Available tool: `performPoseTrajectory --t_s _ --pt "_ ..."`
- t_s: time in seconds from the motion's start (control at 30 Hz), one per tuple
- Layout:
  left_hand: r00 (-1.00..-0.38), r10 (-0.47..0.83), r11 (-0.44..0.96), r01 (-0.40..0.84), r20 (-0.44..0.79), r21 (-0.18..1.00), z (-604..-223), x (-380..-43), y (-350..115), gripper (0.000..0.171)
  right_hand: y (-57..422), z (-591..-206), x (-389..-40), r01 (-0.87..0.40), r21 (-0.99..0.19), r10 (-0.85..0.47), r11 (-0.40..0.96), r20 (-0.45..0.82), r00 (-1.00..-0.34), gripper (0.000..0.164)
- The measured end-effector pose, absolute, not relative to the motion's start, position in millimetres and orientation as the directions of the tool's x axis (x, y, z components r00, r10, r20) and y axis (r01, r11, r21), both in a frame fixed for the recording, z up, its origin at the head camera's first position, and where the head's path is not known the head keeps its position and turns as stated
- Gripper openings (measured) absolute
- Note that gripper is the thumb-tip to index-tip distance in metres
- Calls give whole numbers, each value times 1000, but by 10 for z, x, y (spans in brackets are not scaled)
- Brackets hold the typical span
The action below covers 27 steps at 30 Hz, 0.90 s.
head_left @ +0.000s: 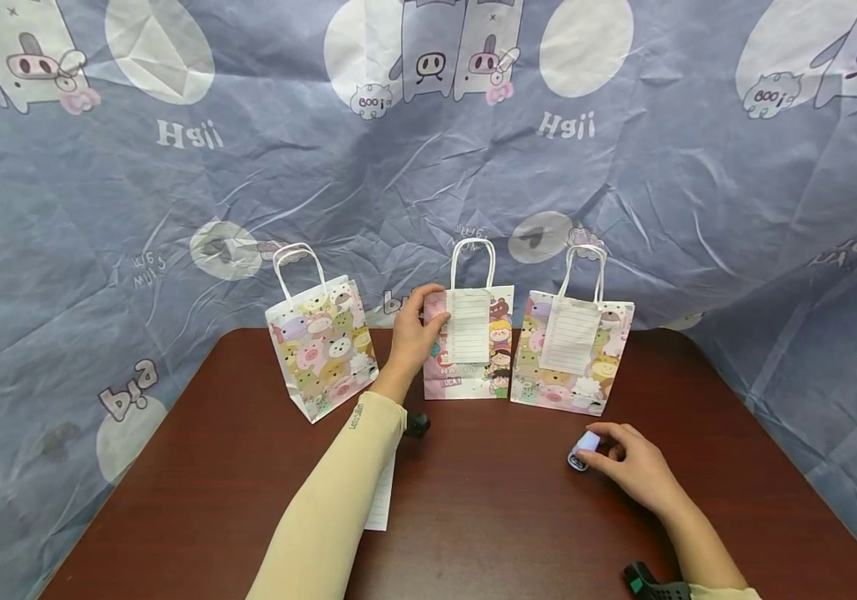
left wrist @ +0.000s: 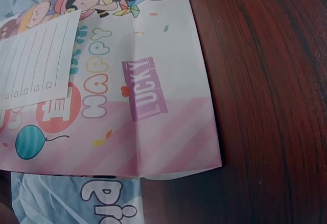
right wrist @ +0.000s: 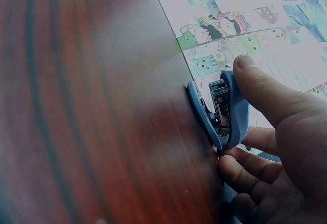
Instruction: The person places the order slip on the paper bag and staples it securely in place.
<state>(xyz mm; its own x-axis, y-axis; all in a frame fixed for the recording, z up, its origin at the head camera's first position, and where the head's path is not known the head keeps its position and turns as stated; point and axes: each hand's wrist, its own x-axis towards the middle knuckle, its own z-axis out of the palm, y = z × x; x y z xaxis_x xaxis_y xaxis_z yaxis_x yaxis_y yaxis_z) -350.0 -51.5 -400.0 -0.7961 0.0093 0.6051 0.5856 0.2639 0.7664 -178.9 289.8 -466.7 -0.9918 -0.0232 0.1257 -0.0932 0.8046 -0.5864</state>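
A blue stapler (head_left: 584, 450) is pinched between thumb and fingers of my right hand (head_left: 638, 467), low over the front right of the table. In the right wrist view, the parted ends of the stapler (right wrist: 225, 109) face the cartoon bags. My left hand (head_left: 415, 329) is at the upper left corner of the middle paper bag (head_left: 466, 383), its thumb in front and a finger along the top edge. A lined card (head_left: 469, 327) lies against that bag's front. The bag's "LUCKY" print (left wrist: 145, 89) fills much of the left wrist view, where the hand is mostly hidden.
On the right stands an animal-print bag (head_left: 612, 354) bearing another lined card (head_left: 570, 333). A similar bag (head_left: 323, 350) without a visible card is at the left. Partly beneath my left forearm lies a lined sheet (head_left: 380, 504). A patterned cloth (head_left: 286, 183) hangs behind the brown table (head_left: 488, 517).
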Motion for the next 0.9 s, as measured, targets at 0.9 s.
performPoseTrajectory --t_s 0.9 --pt "-742 -13 280 640 670 715 -4009 -3395 -740 64 2897 -4655 -1774 -110 -566 -49 817 122 -991 63"
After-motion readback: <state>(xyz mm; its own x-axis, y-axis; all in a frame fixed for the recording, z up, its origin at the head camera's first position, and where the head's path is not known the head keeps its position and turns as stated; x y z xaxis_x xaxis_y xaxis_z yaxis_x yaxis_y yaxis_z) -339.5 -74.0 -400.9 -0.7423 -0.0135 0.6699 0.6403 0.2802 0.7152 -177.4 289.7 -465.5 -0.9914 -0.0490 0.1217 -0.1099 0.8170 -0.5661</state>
